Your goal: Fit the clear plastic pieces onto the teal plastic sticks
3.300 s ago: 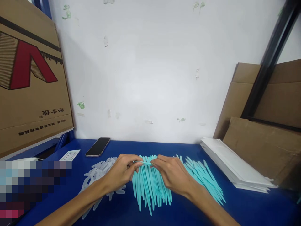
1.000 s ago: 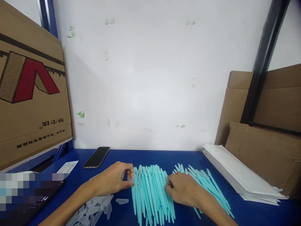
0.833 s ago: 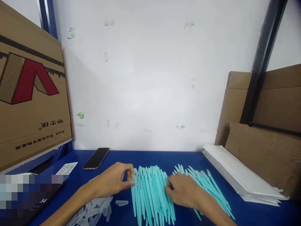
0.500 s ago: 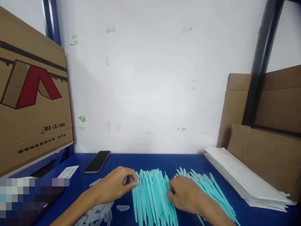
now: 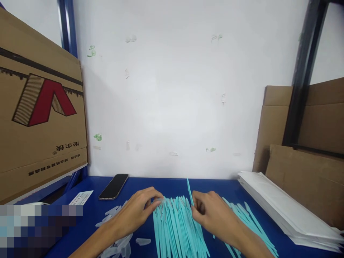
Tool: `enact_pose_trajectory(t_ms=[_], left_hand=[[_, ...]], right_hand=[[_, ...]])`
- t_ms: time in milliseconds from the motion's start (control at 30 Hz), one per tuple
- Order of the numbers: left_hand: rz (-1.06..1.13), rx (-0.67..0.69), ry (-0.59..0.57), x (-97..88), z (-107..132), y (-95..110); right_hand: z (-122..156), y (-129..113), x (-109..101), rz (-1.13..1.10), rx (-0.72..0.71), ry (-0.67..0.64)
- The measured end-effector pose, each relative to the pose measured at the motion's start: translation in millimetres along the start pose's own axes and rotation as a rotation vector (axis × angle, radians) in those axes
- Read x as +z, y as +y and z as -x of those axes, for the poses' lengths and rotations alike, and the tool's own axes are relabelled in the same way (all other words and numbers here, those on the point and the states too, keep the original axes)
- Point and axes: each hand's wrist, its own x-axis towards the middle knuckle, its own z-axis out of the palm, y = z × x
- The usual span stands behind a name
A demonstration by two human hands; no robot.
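Observation:
My right hand (image 5: 212,209) pinches one slim turquoise eyebrow razor (image 5: 189,187), held nearly upright with its tip above the fingers. Below and between my hands lies a dense pile of the same razors (image 5: 176,229), side by side with tips pointing away. My left hand (image 5: 142,206) is closed in a pinch at the pile's upper left, on what looks like a small translucent blade cap (image 5: 161,199). More translucent caps (image 5: 122,245) lie under and around my left forearm, and a single cap (image 5: 143,241) rests beside the pile. A second group of razors (image 5: 251,222) is partly hidden behind my right hand.
A phone (image 5: 114,186) and a printed card (image 5: 82,197) lie on the blue table (image 5: 161,183) at left. A large cardboard box (image 5: 53,139) stands there too. White envelopes or sheets (image 5: 285,211) are stacked at right before flattened cardboard (image 5: 303,175). A white wall closes the back.
My right hand has lifted a razor, which now stands upright in its fingers. My left hand has shifted slightly right, to the pile's tips. The view has moved a little.

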Motion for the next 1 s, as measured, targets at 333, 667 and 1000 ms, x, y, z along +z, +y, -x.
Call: enact_pose_trajectory(t_ms=[333, 667, 1000], left_hand=[[0.011, 0.081, 0.09, 4.8, -1.0, -4.4], [0.036, 0.098, 0.175, 8.0, -0.6, -4.2], [0.061, 0.102, 0.143, 5.8, -0.2, -0.2]], right_hand=[[-1.3, -6.3, -5.9, -0.03, -0.136, 0.069], [-2.1, -1.5, -0.6, 0.083, -0.214, 0.085], [-2.8, -1.9, -3.9, 0.123, -0.229, 0.063]])
